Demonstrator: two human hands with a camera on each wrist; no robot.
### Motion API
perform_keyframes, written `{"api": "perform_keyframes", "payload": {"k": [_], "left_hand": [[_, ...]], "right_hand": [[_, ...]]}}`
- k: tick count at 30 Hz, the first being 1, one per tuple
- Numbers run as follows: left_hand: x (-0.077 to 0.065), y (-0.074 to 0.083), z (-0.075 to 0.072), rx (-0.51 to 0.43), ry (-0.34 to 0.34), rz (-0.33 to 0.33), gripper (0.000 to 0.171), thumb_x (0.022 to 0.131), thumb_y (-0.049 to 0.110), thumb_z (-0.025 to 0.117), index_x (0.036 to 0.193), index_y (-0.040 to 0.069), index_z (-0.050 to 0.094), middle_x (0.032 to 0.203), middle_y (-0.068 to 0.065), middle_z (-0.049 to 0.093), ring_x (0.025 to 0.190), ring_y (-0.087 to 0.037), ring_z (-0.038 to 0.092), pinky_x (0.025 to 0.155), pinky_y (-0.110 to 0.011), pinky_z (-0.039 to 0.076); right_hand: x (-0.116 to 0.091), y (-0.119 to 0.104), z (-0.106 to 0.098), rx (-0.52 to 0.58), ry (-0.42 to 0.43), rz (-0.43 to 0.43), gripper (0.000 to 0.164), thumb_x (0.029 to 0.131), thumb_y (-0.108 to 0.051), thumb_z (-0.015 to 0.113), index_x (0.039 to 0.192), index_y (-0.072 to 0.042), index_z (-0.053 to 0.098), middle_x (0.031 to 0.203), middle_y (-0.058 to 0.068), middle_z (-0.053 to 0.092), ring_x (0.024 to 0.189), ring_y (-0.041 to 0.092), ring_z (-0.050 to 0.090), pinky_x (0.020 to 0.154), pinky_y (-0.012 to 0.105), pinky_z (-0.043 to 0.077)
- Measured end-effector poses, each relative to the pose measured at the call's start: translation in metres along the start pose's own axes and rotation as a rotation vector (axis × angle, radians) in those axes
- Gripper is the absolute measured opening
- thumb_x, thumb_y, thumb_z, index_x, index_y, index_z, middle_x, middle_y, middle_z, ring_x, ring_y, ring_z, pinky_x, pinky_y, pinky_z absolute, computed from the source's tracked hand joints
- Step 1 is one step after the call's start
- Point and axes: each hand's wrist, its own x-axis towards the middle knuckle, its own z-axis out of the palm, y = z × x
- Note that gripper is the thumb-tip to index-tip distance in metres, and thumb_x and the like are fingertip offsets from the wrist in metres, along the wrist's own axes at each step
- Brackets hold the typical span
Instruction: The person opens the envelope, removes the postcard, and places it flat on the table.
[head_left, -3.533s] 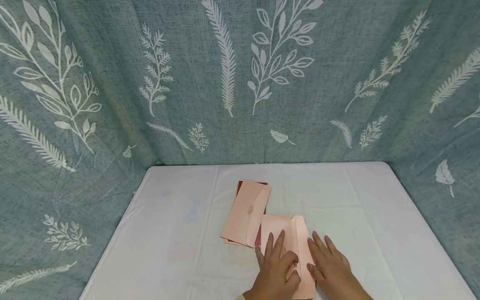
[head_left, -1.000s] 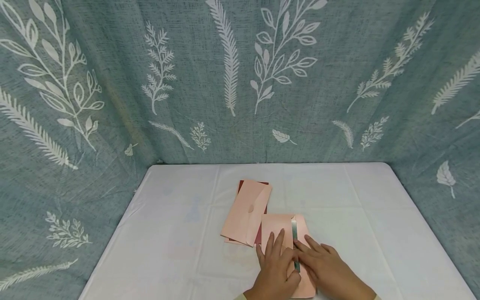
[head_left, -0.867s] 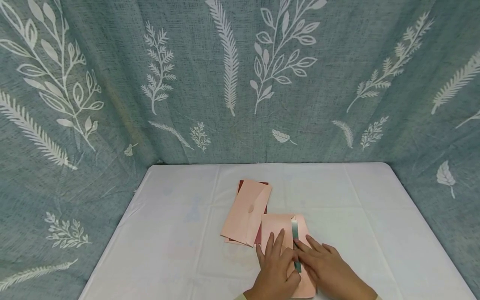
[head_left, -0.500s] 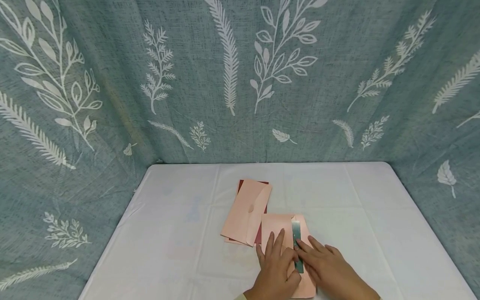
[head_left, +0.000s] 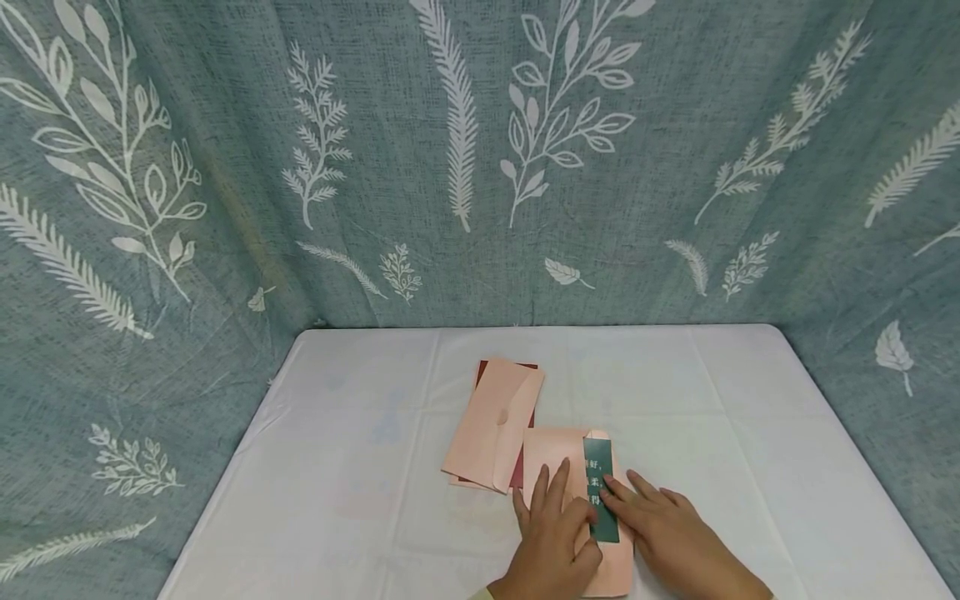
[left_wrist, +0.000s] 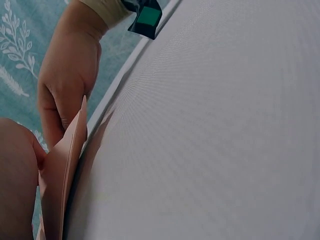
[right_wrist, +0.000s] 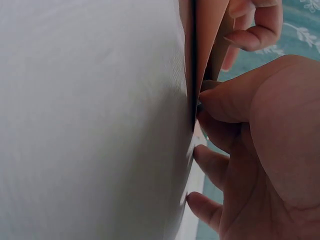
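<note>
A pale pink envelope [head_left: 551,443] lies near the front of the table, its long flap spread to the right. Out of its opening sticks a dark green card [head_left: 598,454] with white characters. My left hand [head_left: 550,546] presses on the envelope's body with spread fingers, index finger and thumb bent near the opening. At the card's right edge my right hand [head_left: 671,533] pinches it between thumb and index finger [right_wrist: 232,100], the other fingers loosely spread. The rest of the card is hidden inside the envelope. In the left wrist view, the envelope [left_wrist: 62,165] appears edge-on between both hands.
Behind and left of the envelope lies a small stack of pink envelopes [head_left: 487,425], with dark red pieces [head_left: 516,475] showing at its edges. A white cloth covers the table [head_left: 315,483]. A green curtain with white leaf prints [head_left: 480,167] hangs around the back and sides.
My right hand, first beside the flap, has taken hold of the green card and moved right, so a wider strip of it shows. My left hand stays on the envelope.
</note>
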Motion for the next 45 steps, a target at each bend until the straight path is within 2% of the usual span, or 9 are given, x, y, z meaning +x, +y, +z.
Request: {"api": "perform_keyframes", "payload": {"k": [12, 27, 39, 45], "left_hand": [[0.000, 0.000, 0.000, -0.001, 0.000, -0.005, 0.023, 0.089, 0.014, 0.054, 0.102, 0.025, 0.069, 0.172, -0.021, 0.034, 0.152, -0.061, 0.026, 0.097, -0.098, 0.008], [0.001, 0.002, -0.002, -0.039, -0.045, -0.060, 0.018, 0.092, 0.016, 0.056, 0.102, 0.026, 0.068, 0.174, -0.020, 0.030, 0.156, -0.059, 0.020, 0.101, -0.096, 0.003], [0.001, 0.004, -0.003, -0.032, -0.055, -0.075, 0.018, 0.093, 0.016, 0.056, 0.102, 0.026, 0.067, 0.175, -0.019, 0.029, 0.157, -0.057, 0.018, 0.103, -0.095, 0.002], [-0.001, 0.002, -0.001, -0.030, -0.043, -0.068, 0.018, 0.091, 0.015, 0.056, 0.102, 0.025, 0.066, 0.175, -0.020, 0.029, 0.157, -0.057, 0.019, 0.103, -0.094, 0.001]], "right_hand": [[0.002, 0.003, -0.001, 0.062, 0.002, 0.104, 0.045, 0.108, -0.025, 0.069, 0.153, -0.018, 0.067, 0.159, -0.003, 0.057, 0.153, 0.033, 0.043, 0.112, 0.065, 0.043], [-0.001, 0.012, -0.006, 0.072, 0.016, 0.136, 0.042, 0.108, -0.024, 0.071, 0.150, -0.018, 0.070, 0.159, -0.001, 0.058, 0.151, 0.034, 0.047, 0.109, 0.065, 0.046], [-0.005, 0.017, -0.007, 0.073, 0.021, 0.148, 0.044, 0.107, -0.023, 0.072, 0.150, -0.016, 0.069, 0.160, 0.000, 0.056, 0.151, 0.034, 0.046, 0.109, 0.065, 0.046], [-0.006, 0.021, -0.006, 0.080, 0.025, 0.142, 0.046, 0.106, -0.021, 0.073, 0.151, -0.016, 0.069, 0.159, 0.002, 0.057, 0.150, 0.036, 0.047, 0.107, 0.063, 0.050]]}}
